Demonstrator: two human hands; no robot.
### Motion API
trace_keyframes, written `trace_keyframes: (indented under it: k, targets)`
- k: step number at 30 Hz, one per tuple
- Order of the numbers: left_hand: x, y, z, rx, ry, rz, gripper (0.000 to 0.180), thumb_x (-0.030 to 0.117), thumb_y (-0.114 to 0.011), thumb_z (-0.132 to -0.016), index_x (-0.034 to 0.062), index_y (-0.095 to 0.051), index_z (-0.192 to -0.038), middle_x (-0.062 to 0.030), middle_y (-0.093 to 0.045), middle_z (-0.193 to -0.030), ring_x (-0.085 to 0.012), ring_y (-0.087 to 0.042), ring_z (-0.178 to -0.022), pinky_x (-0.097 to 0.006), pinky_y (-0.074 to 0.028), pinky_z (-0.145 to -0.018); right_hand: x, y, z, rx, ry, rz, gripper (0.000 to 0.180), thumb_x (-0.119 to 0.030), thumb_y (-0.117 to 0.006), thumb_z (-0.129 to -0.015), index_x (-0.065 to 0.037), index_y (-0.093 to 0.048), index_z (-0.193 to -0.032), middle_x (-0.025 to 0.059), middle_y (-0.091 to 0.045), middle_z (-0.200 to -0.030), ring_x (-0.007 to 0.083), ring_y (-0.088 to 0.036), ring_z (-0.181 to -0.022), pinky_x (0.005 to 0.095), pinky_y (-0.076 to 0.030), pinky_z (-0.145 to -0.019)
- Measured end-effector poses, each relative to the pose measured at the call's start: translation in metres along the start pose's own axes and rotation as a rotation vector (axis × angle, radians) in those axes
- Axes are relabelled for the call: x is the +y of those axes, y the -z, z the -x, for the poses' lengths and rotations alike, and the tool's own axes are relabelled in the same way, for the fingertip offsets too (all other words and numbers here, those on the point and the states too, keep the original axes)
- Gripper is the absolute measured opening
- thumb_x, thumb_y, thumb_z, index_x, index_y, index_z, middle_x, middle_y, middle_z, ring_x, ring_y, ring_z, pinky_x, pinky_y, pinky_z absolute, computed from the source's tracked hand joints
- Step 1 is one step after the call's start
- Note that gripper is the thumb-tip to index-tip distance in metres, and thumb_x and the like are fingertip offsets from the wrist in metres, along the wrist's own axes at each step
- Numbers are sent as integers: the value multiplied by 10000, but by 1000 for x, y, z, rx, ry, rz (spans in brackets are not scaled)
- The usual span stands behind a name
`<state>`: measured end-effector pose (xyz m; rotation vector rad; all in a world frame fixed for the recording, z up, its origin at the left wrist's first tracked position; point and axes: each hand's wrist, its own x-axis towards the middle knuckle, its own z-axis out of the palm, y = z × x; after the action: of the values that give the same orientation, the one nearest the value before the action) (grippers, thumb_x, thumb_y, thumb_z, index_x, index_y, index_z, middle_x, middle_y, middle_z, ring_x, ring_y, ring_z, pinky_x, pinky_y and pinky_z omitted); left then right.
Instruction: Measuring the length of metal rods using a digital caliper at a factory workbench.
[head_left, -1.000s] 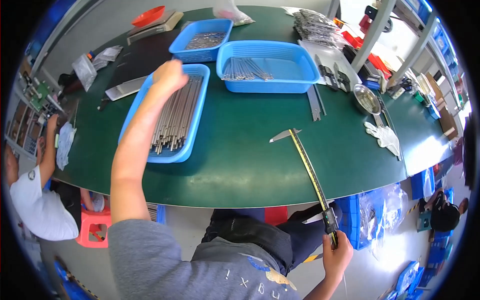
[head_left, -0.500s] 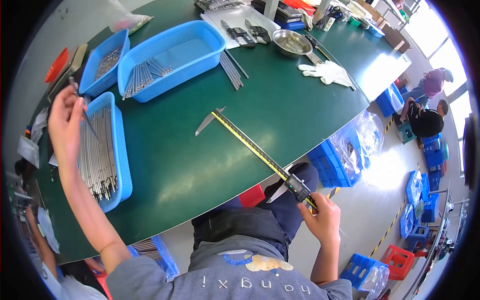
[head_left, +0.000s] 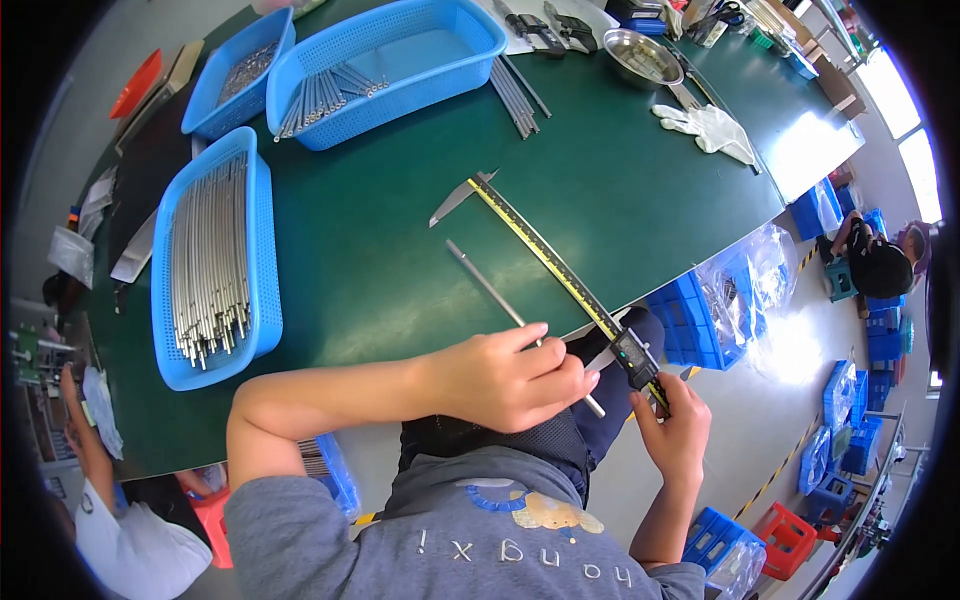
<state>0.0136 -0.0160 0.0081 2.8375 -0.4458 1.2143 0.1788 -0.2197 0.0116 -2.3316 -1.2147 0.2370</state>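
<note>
In front of my body, my left hand (head_left: pixel 515 380) grips a thin metal rod (head_left: pixel 487 285) between thumb and fingers, its far end slanting up to the left over the table. My right hand (head_left: pixel 675 425) is closed on the display end of a digital caliper (head_left: pixel 550 262). The caliper's beam runs away from me to the upper left, and its jaws reach over the green table. Rod and caliper lie side by side, apart. At the left, a blue basket (head_left: pixel 268 270) holds many similar metal rods (head_left: pixel 208 250).
A larger blue basket (head_left: pixel 400 118) with some rods stands at the back, beside another blue basket (head_left: pixel 195 115) of small parts. Loose rods (head_left: pixel 515 100), a metal bowl (head_left: pixel 640 57) and a white glove (head_left: pixel 708 130) lie farther right. A co-worker's arm (head_left: pixel 88 450) shows at far left.
My left hand has come from above the left basket to the front middle, bringing a rod close to the caliper. My right hand still holds the caliper. The view has shifted.
</note>
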Motion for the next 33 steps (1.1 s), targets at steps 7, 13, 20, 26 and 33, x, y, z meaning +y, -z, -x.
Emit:
trace_keyframes:
  k: [7,13,20,26,33]
  targets:
    - [-9,-10,8,-18,58,-5,307,164,-712,-713,98,-691,-1012,-9,-544,-827,-158,-566,-746,-337,-562,-740,-1,1,0,-5,-4,-13,326,-201,-768,-726,-11,-618,-945,106,-627,-737,189,-595,-552,290,-473,-525]
    - [-14,-9,13,-41,82,-27,291,168,-721,-718,98,-694,-1000,-8,-543,-816,-159,-571,-758,-346,-564,-756,-2,1,-1,0,-10,-13,323,-194,-768,-724,-11,-621,-947,108,-620,-727,191,-587,-552,296,-468,-524]
    - [-15,-11,16,-22,87,-30,241,171,-639,-769,58,-678,-978,-35,-537,-856,-191,-551,-805,-392,-557,-764,-3,1,0,-2,-5,-4,321,-196,-767,-724,-13,-619,-942,107,-616,-717,197,-586,-549,299,-465,-522]
    - [-12,-10,16,-48,107,-6,222,169,-642,-773,51,-677,-958,-36,-545,-858,-194,-558,-805,-399,-556,-769,-2,2,3,2,3,2,313,-198,-767,-724,-20,-618,-935,105,-615,-716,199,-585,-547,299,-463,-520]
    - [-22,-6,16,-113,119,88,209,142,-636,-725,39,-641,-907,-61,-569,-815,-209,-592,-821,-376,-553,-785,-8,5,3,13,-29,8,314,-199,-769,-723,-31,-623,-946,94,-620,-726,189,-581,-544,291,-461,-515]
